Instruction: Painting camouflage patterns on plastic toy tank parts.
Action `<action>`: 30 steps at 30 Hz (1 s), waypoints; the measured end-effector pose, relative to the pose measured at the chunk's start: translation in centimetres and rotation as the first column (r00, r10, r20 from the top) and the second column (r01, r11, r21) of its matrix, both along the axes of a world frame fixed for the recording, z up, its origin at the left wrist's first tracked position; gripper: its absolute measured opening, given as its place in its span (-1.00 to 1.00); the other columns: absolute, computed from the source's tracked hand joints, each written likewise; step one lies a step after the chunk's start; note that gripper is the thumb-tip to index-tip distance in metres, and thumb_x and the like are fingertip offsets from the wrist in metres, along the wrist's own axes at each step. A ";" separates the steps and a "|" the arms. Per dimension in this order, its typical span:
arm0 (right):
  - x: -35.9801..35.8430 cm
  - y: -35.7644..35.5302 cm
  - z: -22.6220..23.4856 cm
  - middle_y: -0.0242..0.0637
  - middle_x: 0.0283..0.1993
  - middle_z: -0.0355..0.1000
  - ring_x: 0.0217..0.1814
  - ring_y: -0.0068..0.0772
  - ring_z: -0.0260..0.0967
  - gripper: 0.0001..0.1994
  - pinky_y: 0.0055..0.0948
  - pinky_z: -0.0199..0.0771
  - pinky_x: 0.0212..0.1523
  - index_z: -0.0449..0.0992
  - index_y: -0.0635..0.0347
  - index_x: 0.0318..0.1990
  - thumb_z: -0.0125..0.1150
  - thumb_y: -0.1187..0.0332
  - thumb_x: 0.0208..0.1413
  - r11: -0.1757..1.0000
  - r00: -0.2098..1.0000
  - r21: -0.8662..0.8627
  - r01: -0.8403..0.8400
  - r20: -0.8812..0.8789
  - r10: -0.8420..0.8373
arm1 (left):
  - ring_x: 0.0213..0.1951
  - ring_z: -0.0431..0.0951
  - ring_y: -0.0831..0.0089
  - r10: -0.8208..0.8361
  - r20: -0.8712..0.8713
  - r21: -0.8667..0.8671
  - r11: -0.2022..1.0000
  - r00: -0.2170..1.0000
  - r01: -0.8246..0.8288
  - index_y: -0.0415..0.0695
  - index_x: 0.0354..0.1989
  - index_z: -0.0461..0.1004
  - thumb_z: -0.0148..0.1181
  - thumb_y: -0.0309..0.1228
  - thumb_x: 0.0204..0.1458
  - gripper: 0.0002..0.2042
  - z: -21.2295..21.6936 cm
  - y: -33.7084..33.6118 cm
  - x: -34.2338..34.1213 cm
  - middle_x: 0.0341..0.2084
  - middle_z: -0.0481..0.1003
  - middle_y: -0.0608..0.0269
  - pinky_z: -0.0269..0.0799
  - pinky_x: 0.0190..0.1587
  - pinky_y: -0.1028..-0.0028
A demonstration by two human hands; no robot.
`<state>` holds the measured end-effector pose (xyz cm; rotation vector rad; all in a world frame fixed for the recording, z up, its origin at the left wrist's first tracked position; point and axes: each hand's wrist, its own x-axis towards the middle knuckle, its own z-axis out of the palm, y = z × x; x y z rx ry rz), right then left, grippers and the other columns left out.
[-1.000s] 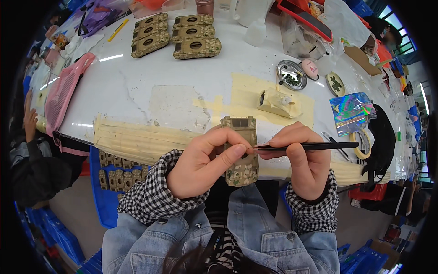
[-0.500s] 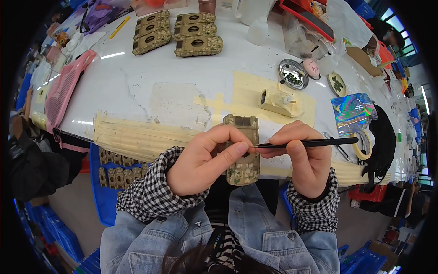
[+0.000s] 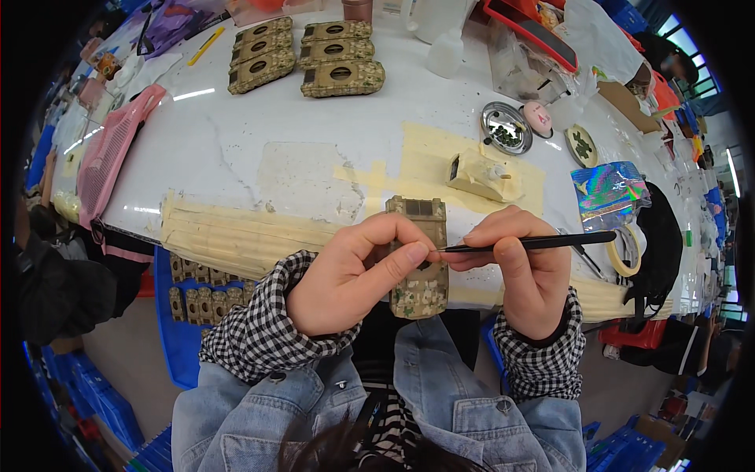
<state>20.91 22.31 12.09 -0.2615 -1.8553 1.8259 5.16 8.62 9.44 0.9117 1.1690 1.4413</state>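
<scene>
My right hand is closed around slim black tweezers, held nearly level with the tip pointing left. That tip meets the pinched thumb and forefinger of my left hand; whatever is between them is too small to make out. Directly under both hands, at the table's near edge, lies a camouflage-painted model tank hull. My fingers cover its middle. Beyond it a masking-taped block rests on taped paper. A round metal dish holds small dark green pieces, and more lie on a pale oval lid.
Several matching camouflage hulls stand in two columns at the far left. A blue tray below the table holds more. On the right are a tape roll, a shiny pouch and a black bag; a pink basket is left.
The tweezers have tilted slightly, their rear end rising a little. Both hands have stayed almost in place above the hull.
</scene>
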 end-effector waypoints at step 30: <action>-3.8 2.2 3.1 -0.20 -0.28 0.53 -0.24 -0.29 0.43 -0.87 -0.41 0.40 -0.20 0.55 0.33 -0.23 0.19 0.46 0.10 0.881 0.997 0.473 -0.015 -0.063 0.051 | 0.14 0.38 0.26 -0.062 0.504 0.058 0.998 0.861 0.038 0.03 0.41 -0.33 -0.24 -0.13 0.29 -0.39 1.1 1.7 -4.2 0.20 0.20 0.04 0.48 0.03 0.25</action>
